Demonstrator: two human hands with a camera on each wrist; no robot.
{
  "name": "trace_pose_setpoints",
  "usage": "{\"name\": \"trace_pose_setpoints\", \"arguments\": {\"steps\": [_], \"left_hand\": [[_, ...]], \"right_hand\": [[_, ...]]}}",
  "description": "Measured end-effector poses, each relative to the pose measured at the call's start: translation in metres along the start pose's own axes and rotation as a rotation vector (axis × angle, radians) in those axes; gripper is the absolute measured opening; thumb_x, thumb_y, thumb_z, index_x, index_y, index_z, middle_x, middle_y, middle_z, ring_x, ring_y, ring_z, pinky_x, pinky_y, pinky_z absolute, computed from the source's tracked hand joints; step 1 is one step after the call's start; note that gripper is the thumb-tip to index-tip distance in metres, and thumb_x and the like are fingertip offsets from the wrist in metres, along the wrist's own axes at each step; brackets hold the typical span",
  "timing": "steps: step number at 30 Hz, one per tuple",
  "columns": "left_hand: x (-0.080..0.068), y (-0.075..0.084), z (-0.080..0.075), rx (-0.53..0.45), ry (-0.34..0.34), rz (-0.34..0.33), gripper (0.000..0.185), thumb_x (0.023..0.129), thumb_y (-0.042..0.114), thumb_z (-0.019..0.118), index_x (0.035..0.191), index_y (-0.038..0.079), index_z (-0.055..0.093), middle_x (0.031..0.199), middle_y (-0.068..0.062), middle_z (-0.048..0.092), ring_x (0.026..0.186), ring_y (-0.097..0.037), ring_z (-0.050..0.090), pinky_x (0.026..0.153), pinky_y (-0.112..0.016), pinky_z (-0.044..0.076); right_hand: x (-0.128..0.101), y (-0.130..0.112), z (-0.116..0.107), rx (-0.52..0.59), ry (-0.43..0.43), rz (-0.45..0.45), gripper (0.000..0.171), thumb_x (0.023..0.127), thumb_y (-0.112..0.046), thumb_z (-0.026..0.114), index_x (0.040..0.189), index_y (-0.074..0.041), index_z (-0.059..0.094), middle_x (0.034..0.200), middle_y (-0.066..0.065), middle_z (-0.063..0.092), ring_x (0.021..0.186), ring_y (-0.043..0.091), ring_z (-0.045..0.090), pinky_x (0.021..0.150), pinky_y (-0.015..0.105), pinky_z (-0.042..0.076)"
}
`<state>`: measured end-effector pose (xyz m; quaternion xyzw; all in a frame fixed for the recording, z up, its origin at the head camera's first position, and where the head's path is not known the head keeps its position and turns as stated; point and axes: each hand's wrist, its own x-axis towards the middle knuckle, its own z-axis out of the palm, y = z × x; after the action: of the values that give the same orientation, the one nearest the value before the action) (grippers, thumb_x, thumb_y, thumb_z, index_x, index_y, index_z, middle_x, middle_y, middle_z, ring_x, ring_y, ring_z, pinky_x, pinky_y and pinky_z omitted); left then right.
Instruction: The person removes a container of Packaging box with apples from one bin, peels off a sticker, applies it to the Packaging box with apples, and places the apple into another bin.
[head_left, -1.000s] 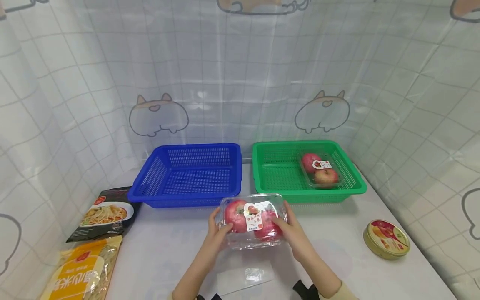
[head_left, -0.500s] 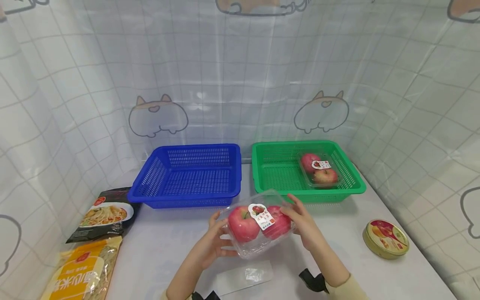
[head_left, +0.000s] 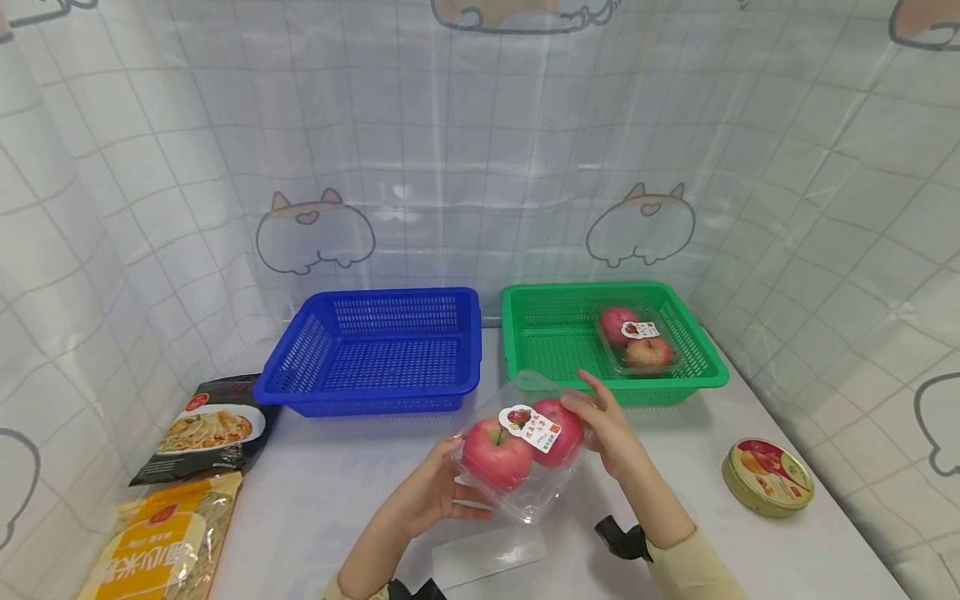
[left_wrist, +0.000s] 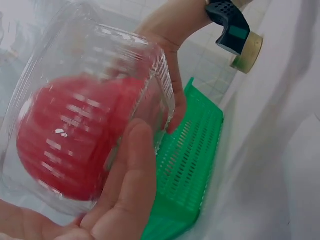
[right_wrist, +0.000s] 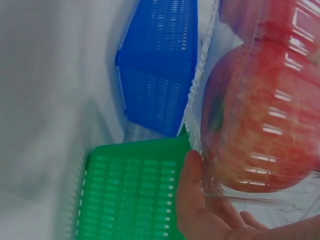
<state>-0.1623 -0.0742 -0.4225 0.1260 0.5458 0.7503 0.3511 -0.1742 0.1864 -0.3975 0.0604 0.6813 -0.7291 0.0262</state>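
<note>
A clear plastic box of apples [head_left: 498, 455] with a white label is held tilted above the front middle of the table. My left hand [head_left: 431, 493] grips its left side, thumb on the near edge and fingers beneath. On the opposite side, my right hand [head_left: 611, 425] holds the box at its right end, with the index finger raised. The left wrist view shows the box's ribbed clear wall with a red apple [left_wrist: 65, 140] behind it. Close up in the right wrist view, the right hand [right_wrist: 215, 215] pinches the box's corner beside an apple [right_wrist: 270, 115].
A blue basket [head_left: 367, 402] stands at the back left. Beside it, a green basket [head_left: 555, 385] holds another apple box [head_left: 648, 353]. A round tin [head_left: 768, 477] sits at right; a black noodle packet [head_left: 210, 429] and a yellow bag [head_left: 161, 542] lie at left. A white slip [head_left: 487, 557] lies in front.
The apple box has turned clockwise and tilted in my hands, from lying nearly level to slanting down to the right. My left fingers have spread beneath it.
</note>
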Motion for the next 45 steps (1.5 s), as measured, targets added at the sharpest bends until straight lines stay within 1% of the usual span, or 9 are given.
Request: {"name": "trace_pose_setpoints", "arguments": {"steps": [5,13,17,20,24,28,35,41,45], "left_hand": [[0.003,0.000,0.004,0.032,-0.022,-0.025,0.073,0.092,0.049,0.029,0.143,0.003,0.004,0.115,-0.017,0.056,0.091,-0.031,0.063,0.083,-0.053,0.047],[0.010,0.005,0.013,0.040,-0.018,-0.044,0.073,0.092,0.044,0.031,0.146,0.012,-0.007,0.117,-0.023,0.052,0.090,-0.033,0.063,0.083,-0.051,0.048],[0.017,0.005,0.015,0.044,-0.044,-0.011,0.073,0.091,0.040,0.034,0.147,0.019,-0.008,0.129,-0.029,0.040,0.092,-0.034,0.062,0.084,-0.050,0.048],[0.023,0.003,0.015,0.030,-0.067,0.024,0.075,0.090,0.037,0.038,0.146,0.025,-0.009,0.138,-0.032,0.025,0.096,-0.036,0.060,0.086,-0.050,0.047],[0.030,-0.001,0.016,0.018,-0.068,0.064,0.077,0.088,0.036,0.040,0.146,0.029,-0.010,0.142,-0.031,0.017,0.096,-0.035,0.059,0.086,-0.050,0.047],[0.036,-0.001,0.019,0.026,-0.032,0.106,0.078,0.087,0.036,0.042,0.145,0.031,-0.010,0.143,-0.029,0.016,0.096,-0.034,0.060,0.085,-0.049,0.048],[0.053,0.006,0.022,0.059,0.079,0.202,0.077,0.089,0.034,0.042,0.145,0.033,-0.010,0.137,-0.031,0.030,0.098,-0.039,0.061,0.085,-0.049,0.047],[0.069,0.015,0.022,0.094,0.137,0.258,0.076,0.090,0.034,0.042,0.145,0.033,-0.009,0.132,-0.030,0.038,0.097,-0.043,0.061,0.085,-0.050,0.047],[0.079,0.015,0.021,0.091,0.147,0.253,0.076,0.090,0.032,0.042,0.146,0.033,-0.009,0.130,-0.030,0.041,0.096,-0.042,0.061,0.085,-0.050,0.047]], "right_hand": [[0.006,-0.002,-0.001,0.014,0.007,-0.021,0.066,0.087,-0.018,0.054,0.145,-0.015,0.022,0.140,0.019,0.038,0.120,0.032,0.044,0.092,0.047,0.041],[0.014,-0.008,-0.005,0.031,-0.001,-0.047,0.067,0.087,-0.016,0.054,0.145,-0.013,0.021,0.141,0.021,0.036,0.122,0.030,0.041,0.096,0.041,0.036],[0.019,-0.010,-0.009,0.049,0.001,-0.044,0.067,0.087,-0.015,0.054,0.145,-0.013,0.020,0.141,0.020,0.035,0.123,0.028,0.040,0.094,0.035,0.039],[0.023,-0.012,-0.011,0.065,0.004,-0.048,0.068,0.088,-0.014,0.053,0.146,-0.013,0.019,0.142,0.019,0.034,0.125,0.029,0.038,0.097,0.037,0.037],[0.023,-0.015,-0.012,0.073,0.020,-0.084,0.070,0.089,-0.015,0.053,0.147,-0.013,0.015,0.144,0.018,0.029,0.131,0.030,0.029,0.107,0.045,0.024],[0.017,-0.017,-0.011,0.025,0.059,-0.123,0.073,0.091,-0.019,0.054,0.149,-0.019,0.010,0.149,0.015,0.018,0.136,0.033,0.016,0.108,0.056,0.015],[-0.008,-0.012,-0.003,-0.081,0.096,-0.114,0.075,0.090,-0.023,0.056,0.149,-0.029,0.008,0.152,0.012,0.007,0.135,0.039,0.015,0.097,0.067,0.025],[-0.017,-0.009,0.000,-0.013,0.071,-0.094,0.072,0.091,-0.022,0.055,0.149,-0.025,0.012,0.151,0.015,0.008,0.129,0.039,0.028,0.088,0.058,0.043],[-0.017,-0.009,0.000,0.043,0.060,-0.086,0.071,0.091,-0.019,0.055,0.148,-0.024,0.013,0.150,0.016,0.009,0.129,0.039,0.029,0.085,0.053,0.046]]}}
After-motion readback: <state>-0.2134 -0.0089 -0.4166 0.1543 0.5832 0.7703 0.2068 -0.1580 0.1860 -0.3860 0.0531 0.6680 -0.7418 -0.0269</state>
